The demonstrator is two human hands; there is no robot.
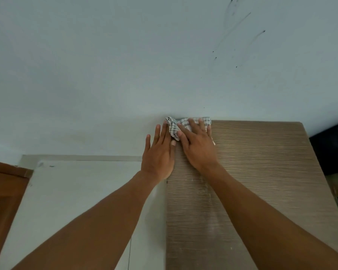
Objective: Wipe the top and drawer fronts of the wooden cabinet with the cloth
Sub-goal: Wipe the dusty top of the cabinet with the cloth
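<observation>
One view only, head cam, wide-angle w/ bent edges. Looks fwd and down from above the wooden cabinet [261, 172], facing the pale wall [125, 55] behind it. Close range: both forearms run in from the bottom edge, hands meet near frame centre at the cabinet's far left corner. Cabinet top fills lower right; floor [76, 201] and a brown door edge [2, 201] lower left. No 2nd view, so no overlap.
</observation>
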